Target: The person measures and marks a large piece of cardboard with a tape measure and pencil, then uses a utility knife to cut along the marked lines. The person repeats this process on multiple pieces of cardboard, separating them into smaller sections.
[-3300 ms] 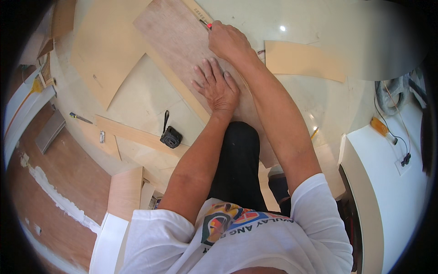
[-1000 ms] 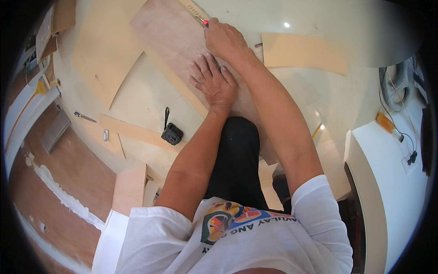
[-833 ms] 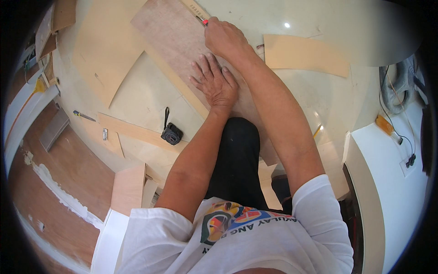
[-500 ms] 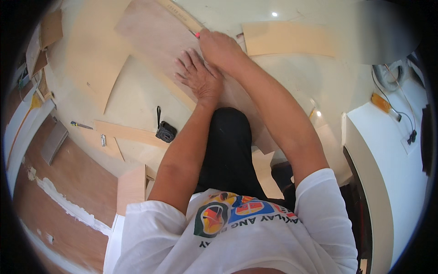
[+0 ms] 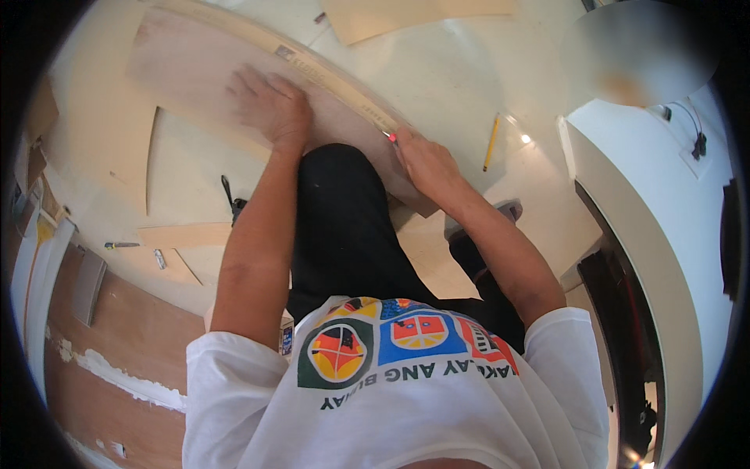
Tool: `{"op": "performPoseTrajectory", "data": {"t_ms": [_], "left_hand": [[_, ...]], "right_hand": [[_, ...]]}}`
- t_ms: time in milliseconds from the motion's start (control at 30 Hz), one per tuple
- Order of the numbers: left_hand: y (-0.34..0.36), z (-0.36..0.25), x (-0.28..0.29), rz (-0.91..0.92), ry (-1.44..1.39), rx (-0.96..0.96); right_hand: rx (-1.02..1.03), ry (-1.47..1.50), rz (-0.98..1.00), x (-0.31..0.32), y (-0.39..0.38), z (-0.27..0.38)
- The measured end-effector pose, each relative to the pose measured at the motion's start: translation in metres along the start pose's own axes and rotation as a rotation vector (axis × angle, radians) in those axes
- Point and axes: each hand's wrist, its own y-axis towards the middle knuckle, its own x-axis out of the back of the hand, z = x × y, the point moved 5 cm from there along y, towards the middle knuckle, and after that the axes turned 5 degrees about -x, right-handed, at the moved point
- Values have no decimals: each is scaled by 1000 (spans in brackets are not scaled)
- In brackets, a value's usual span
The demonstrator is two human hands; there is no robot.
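- Head view: we have the left hand (image 5: pixel 273 105) open, fingers spread over the brown board (image 5: pixel 203 70); it's blurred, so whether it presses down we cannot tell.
- Over to the right hand (image 5: pixel 430 164), and it's closed around a red-tipped tool (image 5: pixel 392 137), most of the tool hidden in the fist, a thin metal end poking out.
- That metal end sits at the near end of a pale strip (image 5: pixel 328 82) with printed marks, which runs along the board's far edge.
- Our board lies slantwise on the pale floor (image 5: pixel 461 102), its near edge partly behind the black-trousered knee (image 5: pixel 340 180).
- Moving out, we spot a yellow pencil (image 5: pixel 491 143) right of the right hand, and a black tape measure (image 5: pixel 237 207) half hidden by the left forearm.
- Farther left, a thin plank (image 5: pixel 187 234) and a small knife (image 5: pixel 122 245); up top, a tan sheet (image 5: pixel 406 16).
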Motion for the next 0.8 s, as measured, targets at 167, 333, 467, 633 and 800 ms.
{"op": "performPoseTrajectory", "data": {"t_ms": [167,333,467,633,800], "left_hand": [[0,-9,5,-15,-24,-31],[-5,-9,6,39,27,-1],[2,-7,6,18,25,-3],[2,-7,4,16,27,-5],[1,-6,1,17,-4,-1]], "right_hand": [[-5,13,-44,-40,-38,-69],[-126,-40,61,-58,-80,-107],[-120,-23,-8,-59,-86,-105],[-101,-33,0,-54,-85,-105],[-169,-35,33,-57,-99,-115]]}}
